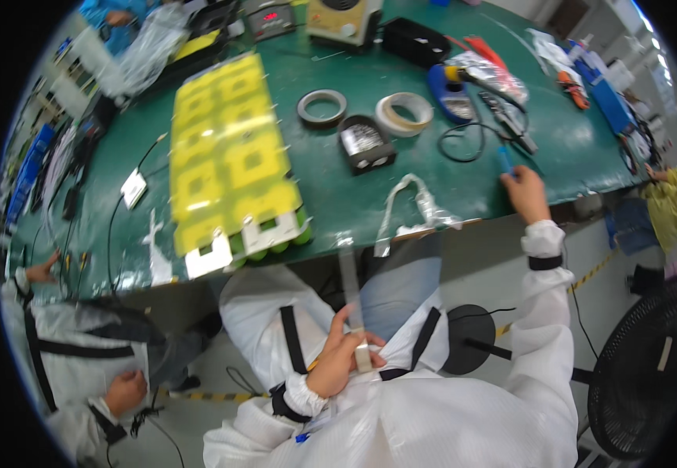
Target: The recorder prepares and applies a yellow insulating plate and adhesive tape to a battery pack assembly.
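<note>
In front of my body, low over my lap, my left hand [338, 357] holds a pale, translucent strip [350, 285]. The strip runs up from the fingers toward the table's front edge. My right hand [525, 193] reaches out over the right part of the table, its fingers closed on a slim blue object [506, 160] whose kind I cannot make out. Left of the middle lies a large block covered with a yellow sheet [233, 148] with square cut-outs; green cylindrical cells [301, 220] show along its near edge. Crumpled clear film [426, 204] lies between my hands.
On the green table [330, 199] are a dark tape roll [307, 111], a white tape roll [424, 109], a small black box [366, 143] and a blue soldering-iron stand [449, 97]. A person [92, 351] sits at left. A black fan [643, 374] stands at right.
</note>
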Demonstrator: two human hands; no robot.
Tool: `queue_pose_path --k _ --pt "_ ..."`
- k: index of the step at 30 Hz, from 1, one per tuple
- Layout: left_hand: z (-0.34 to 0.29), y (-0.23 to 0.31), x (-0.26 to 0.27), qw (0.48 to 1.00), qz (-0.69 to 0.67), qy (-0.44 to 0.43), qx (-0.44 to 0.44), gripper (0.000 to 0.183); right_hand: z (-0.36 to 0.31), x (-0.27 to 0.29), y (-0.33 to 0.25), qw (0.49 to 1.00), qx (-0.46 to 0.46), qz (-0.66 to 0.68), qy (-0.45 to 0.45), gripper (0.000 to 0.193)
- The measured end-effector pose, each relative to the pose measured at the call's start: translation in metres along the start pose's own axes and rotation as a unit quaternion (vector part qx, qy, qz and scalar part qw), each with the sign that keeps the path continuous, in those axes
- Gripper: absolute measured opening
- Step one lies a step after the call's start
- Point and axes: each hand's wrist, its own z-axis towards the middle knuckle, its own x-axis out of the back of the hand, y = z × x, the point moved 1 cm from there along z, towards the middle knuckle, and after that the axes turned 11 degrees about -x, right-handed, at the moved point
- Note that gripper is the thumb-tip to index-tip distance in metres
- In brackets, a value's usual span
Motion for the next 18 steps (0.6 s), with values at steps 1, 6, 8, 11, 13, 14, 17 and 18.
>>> queue_pose_path --k 1,6,8,11,13,14,17,18 --pt "0.000 -0.002 -0.001 1.000 0.021 -0.003 -0.007 0.045 0.001 0.005 0.003 1.000 -0.005 0.008 -0.011 0.033" --pt "-0.005 -0.007 0.000 0.998 0.031 0.044 0.030 0.045 -0.070 0.028 -0.033 0.920 -0.033 0.383 -0.071 0.024" --pt "-0.007 -0.010 -0.004 0.999 0.040 0.027 0.007 0.048 -0.107 0.035 -0.056 0.917 -0.011 0.383 -0.115 0.023" --pt "-0.020 -0.005 -0.012 0.999 0.032 -0.006 0.000 0.049 -0.163 0.040 -0.102 0.916 0.079 0.325 -0.221 0.018" --pt "-0.030 -0.001 -0.019 0.999 0.014 -0.026 0.018 0.048 -0.189 0.028 -0.113 0.893 0.081 0.310 -0.316 0.013" --pt "-0.035 0.000 -0.020 0.998 -0.028 -0.037 0.041 0.049 -0.197 0.025 -0.124 0.887 0.082 0.292 -0.349 0.012" --pt "-0.048 0.000 -0.025 0.995 -0.073 -0.042 0.061 0.056 -0.202 0.004 -0.146 0.886 0.116 0.255 -0.368 0.011" --pt "-0.051 0.000 -0.027 0.994 -0.081 -0.036 0.060 0.060 -0.198 -0.004 -0.153 0.899 0.206 0.261 -0.284 0.012"
